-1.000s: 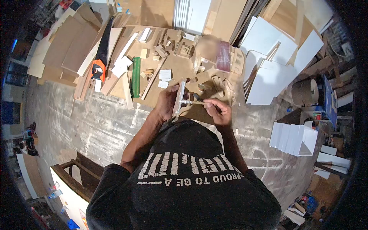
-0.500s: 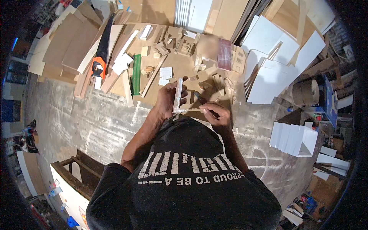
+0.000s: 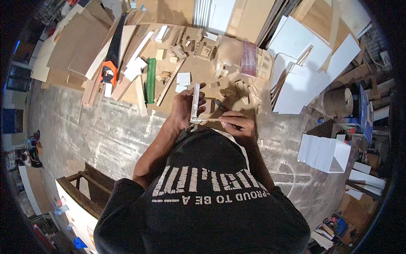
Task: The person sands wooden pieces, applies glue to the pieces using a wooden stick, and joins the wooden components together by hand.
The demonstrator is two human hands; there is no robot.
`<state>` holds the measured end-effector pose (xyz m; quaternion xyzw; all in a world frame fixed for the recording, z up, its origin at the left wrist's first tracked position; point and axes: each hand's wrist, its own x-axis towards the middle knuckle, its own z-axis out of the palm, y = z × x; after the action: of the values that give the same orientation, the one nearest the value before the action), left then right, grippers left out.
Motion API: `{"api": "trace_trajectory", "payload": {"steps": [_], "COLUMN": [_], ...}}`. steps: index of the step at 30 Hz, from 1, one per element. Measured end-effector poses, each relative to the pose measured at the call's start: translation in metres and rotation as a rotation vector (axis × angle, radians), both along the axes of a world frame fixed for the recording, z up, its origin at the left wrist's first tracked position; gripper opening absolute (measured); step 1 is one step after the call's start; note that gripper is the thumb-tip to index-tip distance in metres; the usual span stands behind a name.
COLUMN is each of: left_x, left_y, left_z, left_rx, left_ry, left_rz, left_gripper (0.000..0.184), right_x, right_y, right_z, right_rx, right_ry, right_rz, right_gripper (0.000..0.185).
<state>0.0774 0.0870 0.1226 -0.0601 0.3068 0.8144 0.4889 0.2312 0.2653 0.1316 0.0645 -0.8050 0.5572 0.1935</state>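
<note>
My left hand [image 3: 182,109] is closed around a slim whitish strip [image 3: 196,98], held almost upright in front of my chest, with the fingertips showing on its right side. My right hand [image 3: 239,123] pinches a thin pale stick [image 3: 210,120]. The stick lies nearly level, and its left end meets the lower end of the strip; whether the two are joined I cannot tell. Just above my right fingers shows a dark rounded tool end [image 3: 219,103], and whether the hand holds it is unclear. Small wood blocks [image 3: 215,84] lie on the board beyond my hands.
A handsaw with an orange handle [image 3: 108,73] lies at the left on wood strips. Nearby is a green channel-shaped piece [image 3: 150,80]. White panels [image 3: 302,86] are stacked at the right, above a white box-like piece [image 3: 323,153]. A dark-framed cabinet [image 3: 80,186] stands lower left.
My right hand has shifted slightly upward, and its fingers lie straighter along the stick. The strip in my left hand has tipped and moved a little to the left.
</note>
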Motion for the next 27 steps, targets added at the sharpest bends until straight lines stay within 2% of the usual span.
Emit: {"api": "trace_trajectory", "payload": {"steps": [2,5,8,11,12,13,15,19,22,25,27], "left_x": [0.000,0.001,0.001,0.006,0.007,0.008,0.009,0.011,0.013,0.006,0.004], "left_y": [0.000,0.002,0.003,0.004,0.005,0.006,0.005,0.005,0.005,-0.004,-0.008], "left_z": [-0.002,0.000,0.001,0.012,0.017,0.020,0.022,0.020,0.024,0.008,0.002], "left_rx": [0.014,0.010,0.024,-0.039,-0.086,-0.134,-0.054,-0.029,-0.045,0.099,0.010], "left_ry": [-0.011,-0.012,-0.021,0.000,0.020,0.040,0.021,0.003,0.028,0.008,0.011], "left_rz": [-0.003,-0.009,-0.026,-0.018,-0.025,-0.033,-0.086,-0.123,-0.136,-0.201,-0.121], "left_gripper": [0.051,0.050,0.053,0.060,0.060,0.060,0.059,0.059,0.060,0.052,0.060], "right_x": [-0.005,-0.003,-0.007,-0.003,-0.008,-0.013,-0.021,-0.030,-0.036,-0.034,-0.031], "right_y": [0.003,0.001,-0.001,0.002,0.006,0.007,0.007,0.016,0.021,0.025,0.030], "right_z": [0.002,0.006,0.004,0.011,0.011,0.012,0.018,0.001,-0.006,-0.009,-0.020], "right_rx": [0.124,0.014,0.024,-0.070,-0.099,-0.163,-0.293,-0.020,-0.191,-0.187,-0.255], "right_ry": [0.068,-0.010,0.021,-0.103,-0.053,-0.071,-0.105,-0.035,-0.112,-0.085,-0.109], "right_rz": [0.084,0.028,0.040,-0.023,-0.058,-0.143,-0.314,-0.341,-0.419,-0.452,-0.494], "right_gripper": [0.019,0.020,0.019,0.017,0.016,0.017,0.017,0.020,0.020,0.022,0.020]}}
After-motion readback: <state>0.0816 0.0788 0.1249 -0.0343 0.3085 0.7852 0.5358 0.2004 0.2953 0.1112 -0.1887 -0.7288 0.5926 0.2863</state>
